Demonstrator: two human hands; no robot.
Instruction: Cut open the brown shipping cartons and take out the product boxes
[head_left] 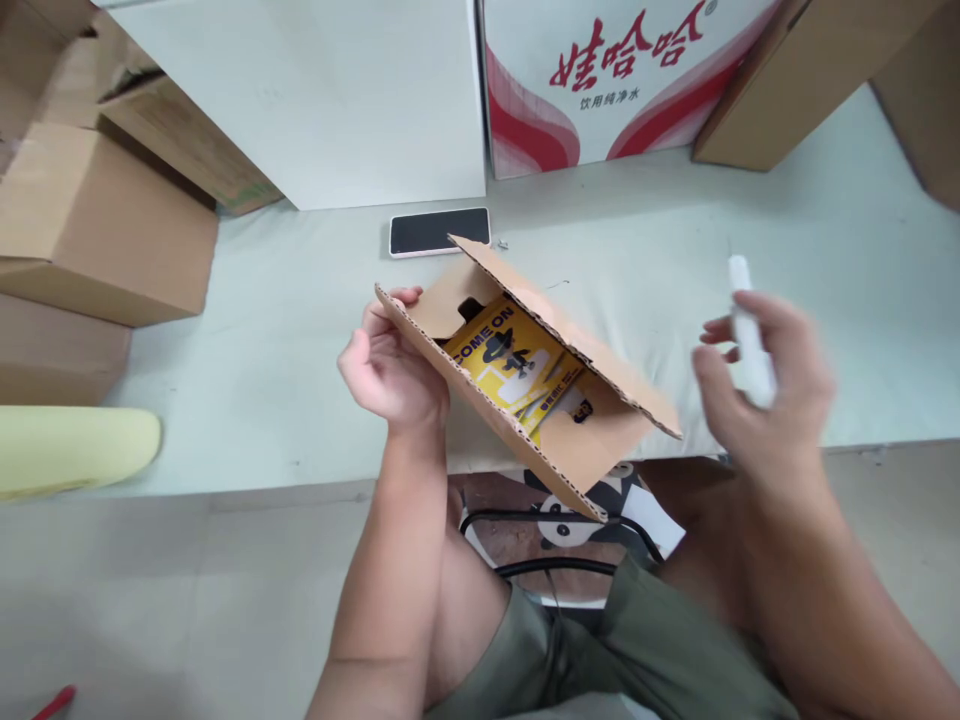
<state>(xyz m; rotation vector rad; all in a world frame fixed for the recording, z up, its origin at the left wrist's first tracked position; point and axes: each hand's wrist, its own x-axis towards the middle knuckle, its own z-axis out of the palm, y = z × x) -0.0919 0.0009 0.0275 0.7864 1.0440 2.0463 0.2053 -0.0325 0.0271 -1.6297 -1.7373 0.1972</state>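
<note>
A small brown cardboard box is tilted with its top flaps raised. Inside lies yellow printed packaging reading "COME ON", with a cartoon figure in a dark hat. My left hand supports the box at its left end, with some fingers hidden behind the raised flap. Off to the right, my right hand, slightly blurred, grips a white pen-shaped tool with a thin tip pointing away from me. The tool is apart from the box.
A phone lies on the pale cloth-covered table beyond the box. Larger cartons stand at left, a white box and a red-and-white water carton at the back. A pale yellow roll-like object sits at the left edge.
</note>
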